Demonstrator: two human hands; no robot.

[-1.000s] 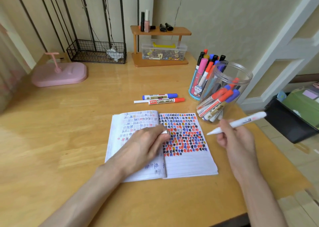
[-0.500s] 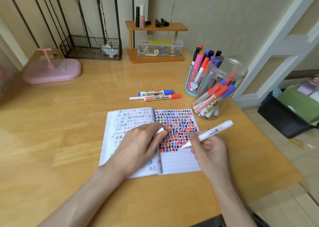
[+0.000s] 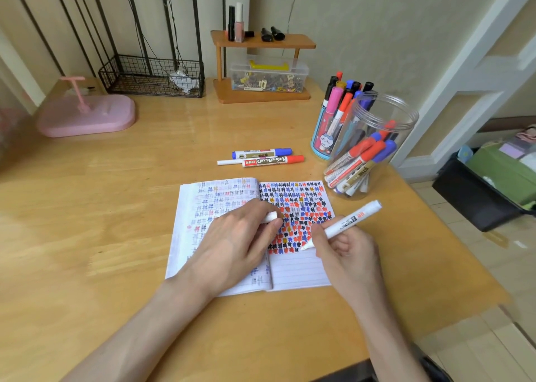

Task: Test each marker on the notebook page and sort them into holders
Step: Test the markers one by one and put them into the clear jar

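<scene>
Far back on the wooden surface (image 3: 116, 236), a flat pink stand (image 3: 87, 117), a black wire basket (image 3: 150, 77) and a small wooden shelf (image 3: 261, 43) with little bottles on top and a clear box (image 3: 269, 77) of tiny bits underneath. Off to the right, a blue cup (image 3: 322, 140) packed with markers standing up, and just in front of it a clear round jar (image 3: 406, 126) with more markers leaning inside. Between those holders and the notebook (image 3: 301, 268), three loose pens lying side by side: a blue-capped marker (image 3: 261, 153), a red-capped marker (image 3: 272, 160) right beside it, and a thin white pen (image 3: 229, 162). Smooth, shiny yellow wood with pale streaks of light. See-through plastic on the jar, with ridges round the rim. Thin lined paper, open flat, the right page crowded with small black, blue, red and yellow marks in its top half, bare lines below. Left hand (image 3: 235, 242) palm down across the notebook's fold, hiding the middle of both pages, fingers curled round a small white cap (image 3: 269, 217). Right hand (image 3: 345, 251) gripping a white marker (image 3: 345, 222) like a pencil, fingers pinched low on the barrel, back end tilted up toward the jar, tip down at the right page just under the last row of marks.
</scene>
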